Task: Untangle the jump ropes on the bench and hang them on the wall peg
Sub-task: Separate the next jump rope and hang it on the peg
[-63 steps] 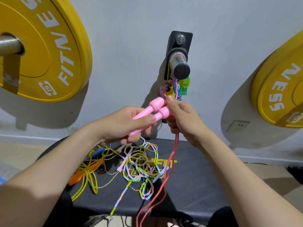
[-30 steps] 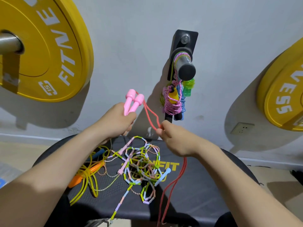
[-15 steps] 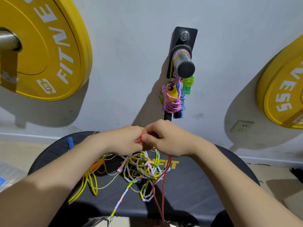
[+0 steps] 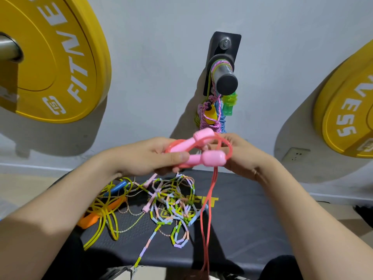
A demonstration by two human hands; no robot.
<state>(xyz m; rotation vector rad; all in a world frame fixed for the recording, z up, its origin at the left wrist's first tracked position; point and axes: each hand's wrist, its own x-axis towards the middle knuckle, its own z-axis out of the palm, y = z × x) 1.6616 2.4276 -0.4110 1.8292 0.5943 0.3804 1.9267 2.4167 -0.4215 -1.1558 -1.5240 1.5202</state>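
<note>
My left hand (image 4: 145,156) grips the two pink handles (image 4: 203,156) of a jump rope side by side, below the wall peg (image 4: 224,77). Its red cord (image 4: 207,209) loops once around the handles and hangs down past the front of the black bench (image 4: 242,229). My right hand (image 4: 244,156) holds the red loop just right of the handles. Several ropes hang bundled from the peg (image 4: 212,116). A pastel beaded rope (image 4: 171,207) and a yellow rope with orange handles (image 4: 101,215) lie tangled on the bench.
Yellow weight plates hang on the wall at left (image 4: 50,57) and right (image 4: 349,110). A wall socket (image 4: 295,154) sits low at the right. A blue handle (image 4: 118,186) lies among the yellow cord.
Both hands dropped to the bench with the pink handles, then rose again. The red cord now circles the handles in a loop, which it did not a second ago.
</note>
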